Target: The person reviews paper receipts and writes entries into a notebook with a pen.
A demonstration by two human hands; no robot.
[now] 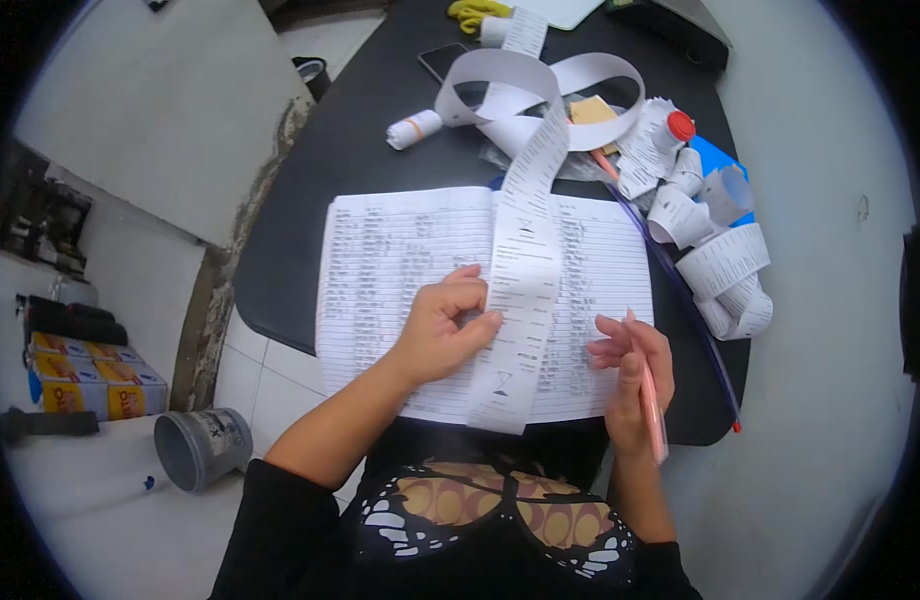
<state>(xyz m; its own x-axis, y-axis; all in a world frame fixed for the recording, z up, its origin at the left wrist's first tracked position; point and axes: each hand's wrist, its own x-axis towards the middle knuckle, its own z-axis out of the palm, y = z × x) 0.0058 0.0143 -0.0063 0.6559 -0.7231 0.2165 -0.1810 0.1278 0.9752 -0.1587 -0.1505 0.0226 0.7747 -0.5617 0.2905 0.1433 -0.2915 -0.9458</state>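
A long printed receipt strip [525,270] runs down over an open ruled notebook [380,330] filled with handwritten columns. My left hand [445,325] is closed at the strip's left edge, thumb lying on the paper and fingers curled. Over the notebook's right page, my right hand [640,385] holds a pink pen [652,415] between thumb and fingers, its tip pointing up and away from me. The strip's upper part loops loosely beyond the notebook, in a large paper coil [500,65].
Crumpled receipt rolls [725,265] lie at the right, by a red cap [680,126]. A banded paper roll [414,130], a phone [442,62] and yellow scissors [477,13] lie farther back on the black table [280,250]. A grey bucket [202,450] stands on the floor.
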